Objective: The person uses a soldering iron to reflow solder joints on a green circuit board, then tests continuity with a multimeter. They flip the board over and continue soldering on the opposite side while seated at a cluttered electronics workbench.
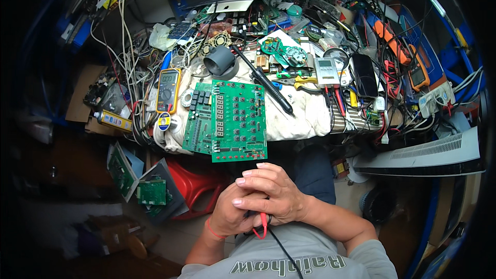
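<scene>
My left hand [226, 213], with a red cord at its wrist, is closed in front of my body. Folded over it is my right hand [279, 195], its fingers wrapped across the left one. A red test probe [264, 219] and a black lead [279, 244] come out from between the clasped hands. Their tips are hidden, and which hand grips which probe is unclear. Just beyond my fingertips, a green circuit board [240, 124] with buttons and a digit display overlaps a second green board [196, 132] at the bench edge. Neither hand touches the boards.
A yellow multimeter [168, 89] lies left of the boards. To their right are a black spring-sleeved tool [271, 89], yellow-handled pliers [306, 80] and a phone [364, 76]. Tangled cables and parts crowd the bench. A red stool [194, 188] stands below left.
</scene>
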Tool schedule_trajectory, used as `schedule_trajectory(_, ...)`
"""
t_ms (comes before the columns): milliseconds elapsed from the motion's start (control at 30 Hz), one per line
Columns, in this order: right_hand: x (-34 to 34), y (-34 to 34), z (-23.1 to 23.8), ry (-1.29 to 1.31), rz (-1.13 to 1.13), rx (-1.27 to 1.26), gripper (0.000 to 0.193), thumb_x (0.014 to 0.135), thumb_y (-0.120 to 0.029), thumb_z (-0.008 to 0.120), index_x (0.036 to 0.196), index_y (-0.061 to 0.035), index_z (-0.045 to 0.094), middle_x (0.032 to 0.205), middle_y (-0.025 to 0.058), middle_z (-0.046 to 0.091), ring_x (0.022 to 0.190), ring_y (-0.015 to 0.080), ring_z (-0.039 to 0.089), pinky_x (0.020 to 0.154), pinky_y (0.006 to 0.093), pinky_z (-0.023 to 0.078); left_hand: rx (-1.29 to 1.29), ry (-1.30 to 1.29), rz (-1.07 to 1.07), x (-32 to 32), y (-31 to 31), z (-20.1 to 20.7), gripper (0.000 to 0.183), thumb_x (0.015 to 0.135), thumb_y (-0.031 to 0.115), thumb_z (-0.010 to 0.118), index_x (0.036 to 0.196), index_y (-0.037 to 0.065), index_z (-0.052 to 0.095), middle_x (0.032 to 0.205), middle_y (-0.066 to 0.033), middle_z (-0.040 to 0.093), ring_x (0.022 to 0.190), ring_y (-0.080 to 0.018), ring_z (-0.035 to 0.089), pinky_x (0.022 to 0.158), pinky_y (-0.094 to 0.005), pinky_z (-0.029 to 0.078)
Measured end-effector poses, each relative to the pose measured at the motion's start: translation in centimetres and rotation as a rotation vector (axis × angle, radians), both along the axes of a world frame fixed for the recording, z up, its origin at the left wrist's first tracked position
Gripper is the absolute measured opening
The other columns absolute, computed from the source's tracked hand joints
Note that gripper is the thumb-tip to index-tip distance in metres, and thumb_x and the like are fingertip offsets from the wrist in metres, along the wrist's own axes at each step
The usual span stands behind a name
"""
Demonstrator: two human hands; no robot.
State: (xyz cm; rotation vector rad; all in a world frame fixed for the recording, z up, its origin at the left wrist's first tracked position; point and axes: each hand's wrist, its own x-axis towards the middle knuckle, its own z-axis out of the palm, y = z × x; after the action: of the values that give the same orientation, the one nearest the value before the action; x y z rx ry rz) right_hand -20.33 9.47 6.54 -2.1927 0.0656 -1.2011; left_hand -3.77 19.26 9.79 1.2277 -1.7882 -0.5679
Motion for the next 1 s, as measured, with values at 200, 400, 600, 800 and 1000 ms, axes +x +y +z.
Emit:
schedule_trajectory(200, -0.2, -0.7, -0.1, 0.105, 0.123, 0.032, 0.059, 0.101, -0.049, 0.064, 0.151, -0.0172, 0.065, 0.159, 0.0121, 0.055, 0.144, 0.0307, 0.054, 0.124, 0.0515, 0.035, -0.032, -0.105, -0.029, 0.1, -0.1, -0.1, 0.035, 0.078, 0.006, 0.083, 0.111, 0.000, 0.077, 0.111, -0.0171, 0.076, 0.098, -0.0392, 0.075, 0.082, -0.0462, 0.060)
schedule_trajectory(400, 0.1, -1.4, 0.6, 0.112, 0.069, -0.198, 0.063, 0.103, -0.052, 0.061, 0.153, -0.0144, 0.062, 0.150, 0.0095, 0.061, 0.135, 0.0272, 0.058, 0.113, 0.0437, 0.046, -0.122, -0.251, 0.044, 2.2, 0.9, 1.2, 0.026, 0.077, 0.007, 0.084, 0.102, 0.002, 0.078, 0.104, -0.0145, 0.078, 0.087, -0.0336, 0.077, 0.071, -0.0405, 0.061)
schedule_trajectory(600, -2.6, -4.1, 1.2, -0.028, -0.152, -0.175, 0.061, 0.107, -0.060, 0.055, 0.133, -0.0083, 0.075, 0.088, 0.0022, 0.059, 0.072, 0.0200, 0.054, 0.068, 0.0363, 0.045, -0.411, -0.174, 0.489, 4.2, 2.9, 3.4, 0.021, 0.096, 0.017, 0.075, 0.110, 0.002, 0.071, 0.102, -0.0151, 0.073, 0.087, -0.0264, 0.071, 0.074, -0.0353, 0.059)
schedule_trajectory(800, -3.8, -7.9, -1.6, -0.504, -0.164, 0.995, 0.085, 0.117, -0.063, 0.023, 0.124, 0.0077, 0.070, 0.083, 0.0076, 0.064, 0.068, 0.0138, 0.056, 0.063, 0.0340, 0.049, -0.559, 0.646, 0.626, 5.4, 1.9, 5.6, 0.059, 0.114, 0.053, 0.050, 0.141, 0.003, 0.065, 0.130, -0.0107, 0.053, 0.107, -0.0202, 0.058, 0.089, -0.0311, 0.051)
schedule_trajectory(1000, 1.1, -10.5, -6.7, -0.370, -0.086, 1.357, 0.069, 0.120, -0.050, 0.032, 0.142, 0.0107, 0.055, 0.118, 0.0197, 0.071, 0.111, 0.0277, 0.073, 0.104, 0.0438, 0.059, -0.364, 0.534, 0.478, 3.2, -4.1, 2.9, 0.053, 0.115, 0.045, 0.054, 0.133, -0.003, 0.066, 0.120, -0.0151, 0.058, 0.103, -0.0261, 0.066, 0.088, -0.0394, 0.057)
